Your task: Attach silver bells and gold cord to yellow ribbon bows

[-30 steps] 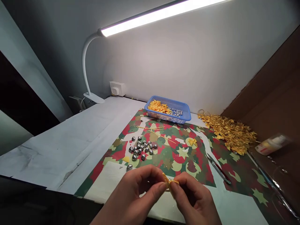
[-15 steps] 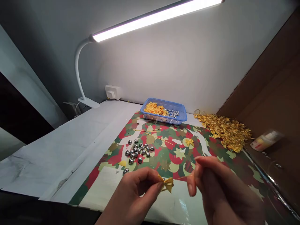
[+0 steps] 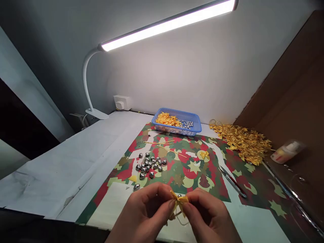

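Left hand and right hand meet at near edge of worktop, fingertips of both pinching small gold ribbon bow, held up close for fine work. Festive red-green patterned paper sheet keeps loose parts visible: heap of gold ribbon bows, blue plastic basket, cluster of silver heart beads within reach.

1. A patterned sheet lay on the counter, toward its right half.
2. The left hand and right hand met at the sheet's near edge, a small bow between their fingertips.
3. A cluster of beads lay on the sheet, behind and left of the hands.
4. A basket stood at the sheet's far edge, near the wall.
5. A pile of bows lay right of the basket.
6. A tool lay on the sheet, right of and behind the hands.
7. A lamp was clamped at the counter's far left, its bar overhead.
8. A bottle lay at the far right.
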Demonstrator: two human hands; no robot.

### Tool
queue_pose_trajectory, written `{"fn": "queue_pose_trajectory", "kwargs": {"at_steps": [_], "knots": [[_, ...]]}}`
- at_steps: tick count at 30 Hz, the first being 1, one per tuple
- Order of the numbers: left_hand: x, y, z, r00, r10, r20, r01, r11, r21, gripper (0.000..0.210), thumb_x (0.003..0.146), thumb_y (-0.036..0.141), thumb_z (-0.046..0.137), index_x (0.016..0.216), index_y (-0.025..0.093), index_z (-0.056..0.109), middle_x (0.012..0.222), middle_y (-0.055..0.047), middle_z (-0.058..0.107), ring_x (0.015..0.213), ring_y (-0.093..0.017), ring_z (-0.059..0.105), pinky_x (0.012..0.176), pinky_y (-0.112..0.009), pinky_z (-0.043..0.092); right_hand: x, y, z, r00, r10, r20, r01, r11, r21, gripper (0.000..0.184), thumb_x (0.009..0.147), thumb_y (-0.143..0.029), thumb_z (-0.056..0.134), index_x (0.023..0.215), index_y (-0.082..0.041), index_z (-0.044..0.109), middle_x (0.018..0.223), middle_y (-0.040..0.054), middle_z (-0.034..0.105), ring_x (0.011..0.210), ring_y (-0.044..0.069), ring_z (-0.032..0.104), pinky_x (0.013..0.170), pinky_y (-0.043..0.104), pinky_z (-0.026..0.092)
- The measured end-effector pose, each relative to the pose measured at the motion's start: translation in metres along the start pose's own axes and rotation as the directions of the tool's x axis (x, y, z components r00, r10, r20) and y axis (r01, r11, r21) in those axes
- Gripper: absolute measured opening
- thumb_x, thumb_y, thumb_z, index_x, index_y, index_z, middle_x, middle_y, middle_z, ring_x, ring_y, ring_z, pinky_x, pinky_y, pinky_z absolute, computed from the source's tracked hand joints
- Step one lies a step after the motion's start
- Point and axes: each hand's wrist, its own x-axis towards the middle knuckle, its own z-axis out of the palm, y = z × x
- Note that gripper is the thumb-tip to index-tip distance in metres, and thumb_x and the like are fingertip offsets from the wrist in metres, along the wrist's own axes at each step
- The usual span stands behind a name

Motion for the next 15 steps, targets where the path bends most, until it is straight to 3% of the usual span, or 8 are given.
{"fn": "queue_pose_trajectory", "kwargs": {"at_steps": [3, 8, 12, 15], "knots": [[-0.001, -0.001, 0.005, 0.998, -0.006, -0.064, 0.005, 1.000, -0.020, 0.017, 0.083, 0.034, 0.073, 0.076, 0.019, 0.068, 0.066, 0.002, 0.064, 0.064, -0.015, 0.058, 0.060, -0.025, 0.047, -0.001, 0.006, 0.005, 0.998, -0.042, -0.038, 0.039, 0.996, -0.079, 0.037, 0.089, -0.050, 0.058, 0.070, -0.019, 0.066, 0.063, -0.0013, 0.049, 0.058, 0.011, 0.041, 0.052, 0.024, 0.029], [0.003, -0.006, 0.002, 0.998, 0.010, -0.063, -0.013, 0.999, -0.048, 0.015, 0.082, 0.031, 0.075, 0.075, 0.020, 0.067, 0.072, 0.001, 0.067, 0.074, -0.018, 0.063, 0.071, -0.028, 0.051, -0.001, 0.011, 0.015, 0.990, 0.137, -0.040, -0.129, 0.978, 0.161, 0.043, 0.084, -0.058, 0.063, 0.068, -0.017, 0.064, 0.059, -0.0043, 0.042, 0.053, 0.008, 0.034, 0.050, 0.023, 0.024], [0.009, -0.013, -0.003, 1.000, 0.001, -0.028, -0.001, 1.000, -0.002, 0.015, 0.085, 0.031, 0.072, 0.076, 0.019, 0.073, 0.076, -0.002, 0.070, 0.077, -0.020, 0.062, 0.073, -0.030, 0.049, 0.000, 0.000, 0.004, 0.976, 0.190, -0.108, -0.148, 0.938, 0.313, 0.041, 0.077, -0.057, 0.074, 0.085, -0.018, 0.074, 0.065, -0.0011, 0.056, 0.048, 0.006, 0.039, 0.046, 0.021, 0.028], [0.013, -0.021, -0.005, 0.998, 0.020, -0.066, -0.020, 1.000, 0.000, 0.016, 0.084, 0.031, 0.073, 0.072, 0.020, 0.074, 0.072, -0.001, 0.067, 0.072, -0.018, 0.057, 0.067, -0.028, 0.045, -0.004, -0.017, -0.009, 0.962, 0.177, -0.209, -0.057, 0.875, 0.480, 0.032, 0.076, -0.051, 0.079, 0.096, -0.025, 0.077, 0.073, 0.0005, 0.066, 0.040, 0.004, 0.042, 0.042, 0.022, 0.032]]}}
